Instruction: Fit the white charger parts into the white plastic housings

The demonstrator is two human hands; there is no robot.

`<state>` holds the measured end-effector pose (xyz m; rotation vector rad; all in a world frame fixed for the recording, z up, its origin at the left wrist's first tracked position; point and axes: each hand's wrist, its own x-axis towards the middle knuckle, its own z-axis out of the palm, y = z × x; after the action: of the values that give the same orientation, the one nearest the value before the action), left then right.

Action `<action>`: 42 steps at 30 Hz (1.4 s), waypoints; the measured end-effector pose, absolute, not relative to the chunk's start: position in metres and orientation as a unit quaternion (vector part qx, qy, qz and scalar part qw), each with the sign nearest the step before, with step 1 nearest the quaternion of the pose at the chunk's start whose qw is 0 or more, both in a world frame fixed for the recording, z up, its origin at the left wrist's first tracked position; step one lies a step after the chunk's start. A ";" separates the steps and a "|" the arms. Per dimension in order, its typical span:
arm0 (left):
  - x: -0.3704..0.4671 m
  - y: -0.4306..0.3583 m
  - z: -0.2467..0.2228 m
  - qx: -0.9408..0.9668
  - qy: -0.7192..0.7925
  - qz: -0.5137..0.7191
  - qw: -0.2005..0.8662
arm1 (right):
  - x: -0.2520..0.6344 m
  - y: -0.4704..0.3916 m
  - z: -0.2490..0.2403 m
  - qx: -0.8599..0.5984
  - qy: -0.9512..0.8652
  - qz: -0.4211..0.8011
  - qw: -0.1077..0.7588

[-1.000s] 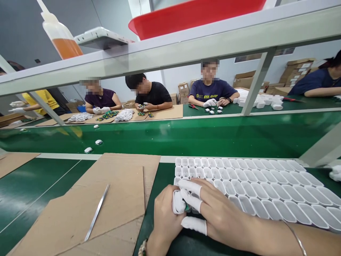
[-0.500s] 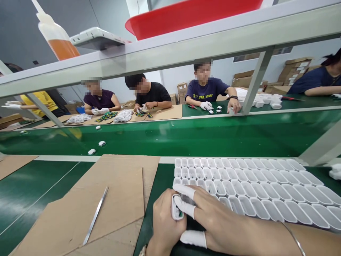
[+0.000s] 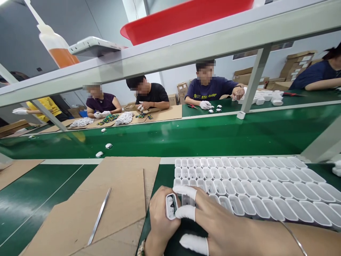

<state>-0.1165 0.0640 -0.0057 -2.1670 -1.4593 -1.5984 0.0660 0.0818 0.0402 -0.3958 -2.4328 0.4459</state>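
My left hand (image 3: 161,213) is wrapped round a small white oblong plastic case (image 3: 167,208), its open end facing up. White and dark pieces show inside it; what they are I cannot make out. My right hand (image 3: 205,213) wears white finger cots, and its fingers are spread. One covered fingertip touches the case's right edge, while the thumb stays apart below. Close by on the right stand rows of similar white cases (image 3: 255,193), several with dark bits inside. Part of the nearest row is hidden behind my right hand.
Metal tweezers (image 3: 99,217) lie on cardboard (image 3: 125,199) to the left. Beyond runs a green belt (image 3: 160,137) carrying small white pieces (image 3: 108,145). A shelf rail (image 3: 160,58) crosses above, bearing a red tray (image 3: 186,21) and a bottle (image 3: 57,46). Co-workers sit opposite.
My right fingertip has drawn back from inside the case to its edge, uncovering more of the contents. My left hand shifted slightly left. A co-worker's hand left a white case at the belt's far edge.
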 end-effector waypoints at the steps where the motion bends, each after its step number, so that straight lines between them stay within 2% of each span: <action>1: -0.117 0.065 -0.006 -0.712 -0.473 -0.516 0.051 | 0.066 0.082 0.040 -0.152 -0.925 0.175 0.301; 9: -0.118 0.067 -0.002 -0.731 -0.462 -0.485 0.130 | 0.067 0.076 0.039 -0.198 -0.930 0.208 0.227; 14: -0.114 0.066 -0.005 -0.715 -0.477 -0.488 0.154 | 0.068 0.073 0.042 -0.194 -0.937 0.195 0.217; 16: -0.112 0.066 -0.010 -0.702 -0.494 -0.500 0.115 | 0.066 0.074 0.041 -0.207 -0.932 0.183 0.236; 20: -0.112 0.066 -0.027 -0.649 -0.553 -0.523 0.007 | 0.059 0.078 0.036 -0.207 -0.907 0.132 0.343; 24: -0.113 0.068 -0.039 -0.681 -0.507 -0.527 0.033 | 0.054 0.083 0.035 -0.199 -0.898 0.129 0.372; 30: -0.124 0.074 -0.015 -0.710 -0.491 -0.493 -0.109 | 0.062 0.102 0.059 -0.205 -0.918 0.131 0.312; 35: -0.152 0.082 0.002 -0.726 -0.547 -0.412 -0.056 | 0.074 0.170 0.084 -0.370 -0.898 0.098 0.216; 42: -0.147 0.076 -0.003 -0.767 -0.557 -0.274 -0.164 | 0.083 0.262 0.047 -0.480 -0.868 0.083 0.097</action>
<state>-0.1473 0.0765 -0.0031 -2.6988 -1.9581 -0.9637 0.0834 0.2617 0.0468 -1.4217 -2.5697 0.2469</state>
